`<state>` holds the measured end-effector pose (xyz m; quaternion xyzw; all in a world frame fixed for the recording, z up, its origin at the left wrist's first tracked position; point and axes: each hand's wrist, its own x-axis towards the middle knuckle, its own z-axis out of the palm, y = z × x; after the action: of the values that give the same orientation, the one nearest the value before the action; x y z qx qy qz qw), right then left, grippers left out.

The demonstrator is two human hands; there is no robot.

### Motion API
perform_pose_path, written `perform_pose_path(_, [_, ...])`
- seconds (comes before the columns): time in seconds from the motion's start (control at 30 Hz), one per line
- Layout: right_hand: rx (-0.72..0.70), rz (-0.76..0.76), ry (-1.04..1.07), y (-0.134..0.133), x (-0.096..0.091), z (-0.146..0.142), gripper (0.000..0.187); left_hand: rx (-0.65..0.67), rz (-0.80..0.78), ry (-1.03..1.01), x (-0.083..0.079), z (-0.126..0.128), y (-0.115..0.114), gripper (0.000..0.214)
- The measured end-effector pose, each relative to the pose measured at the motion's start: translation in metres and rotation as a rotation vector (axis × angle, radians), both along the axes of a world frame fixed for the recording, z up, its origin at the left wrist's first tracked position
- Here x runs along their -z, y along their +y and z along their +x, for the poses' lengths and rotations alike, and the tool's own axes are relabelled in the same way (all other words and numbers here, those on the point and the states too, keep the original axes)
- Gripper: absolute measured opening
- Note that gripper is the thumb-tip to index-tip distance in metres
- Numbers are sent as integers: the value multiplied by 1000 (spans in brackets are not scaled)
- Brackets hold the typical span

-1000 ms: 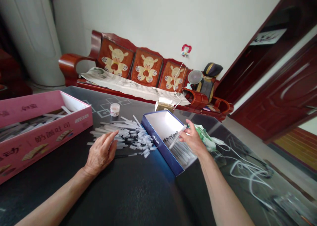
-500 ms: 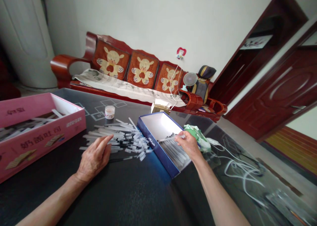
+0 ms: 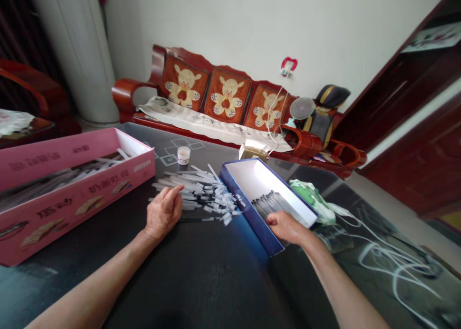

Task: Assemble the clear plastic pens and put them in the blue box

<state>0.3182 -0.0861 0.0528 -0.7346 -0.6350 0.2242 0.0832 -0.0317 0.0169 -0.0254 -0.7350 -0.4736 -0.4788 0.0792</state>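
Note:
My left hand (image 3: 164, 213) rests at the near left edge of a loose pile of slim translucent sticks (image 3: 196, 182), some with dark ends. Its index finger reaches out over the pile, the other fingers are loosely bent, and I see nothing held. Inside the blue box (image 3: 257, 230), my right hand (image 3: 286, 225) is low over its near part, fingers closed together. What is between those fingertips is hidden. Similar sticks (image 3: 275, 201) lie side by side in this box, next to the right fingers.
At the left stands a long pink box (image 3: 91, 192) with more sticks inside. Behind the pile is a small white cup (image 3: 183, 156). A green and white packet (image 3: 311, 199) and white cables (image 3: 392, 271) lie to the right. A tissue box (image 3: 252, 151) and a wooden sofa (image 3: 158, 69) are beyond.
My right hand has lowered into the blue box; the stick it held above the row no longer shows in its fingers. The left fingers are slightly more bent. The view has turned left.

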Motion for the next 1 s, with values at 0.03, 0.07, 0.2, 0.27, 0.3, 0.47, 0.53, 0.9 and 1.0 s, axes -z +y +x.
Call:
perform_pose_path(0.03, [-20, 44, -35, 0, -4, 0, 22, -10, -9, -13, 0, 0, 1, 25])
perform_pose_path(0.07, [-18, 111, -68, 1, -8, -2, 24, -14, -22, -32, 0, -1, 2, 25])
perform_pose_path(0.2, [58, 474, -56, 12, -23, -36, 24, -45, -104, -185, 0, -3, 7, 21])
perform_pose_path(0.27, [-26, 595, 60, 22, -21, -72, 21, -66, -137, -260, 0, -4, 10, 19])
perform_pose_path(0.3, [-86, 621, 108, 28, -17, -92, 19, -71, -151, -292, 0, -5, 11, 18])
perform_pose_path(0.47, [-255, 588, -3, 58, 24, -175, 17, -74, -185, -397, 0, -9, 15, 18])
perform_pose_path(0.53, [-254, 544, -113, 65, 36, -188, 18, -65, -193, -420, 0, -8, 15, 18])
perform_pose_path(0.9, [-97, 648, 146, 61, 27, -158, 12, 83, -295, -457, -17, -4, -4, 31])
perform_pose_path(1.0, [-118, 625, 254, 53, 32, -170, 10, 168, -360, -440, -16, -4, -4, 35])
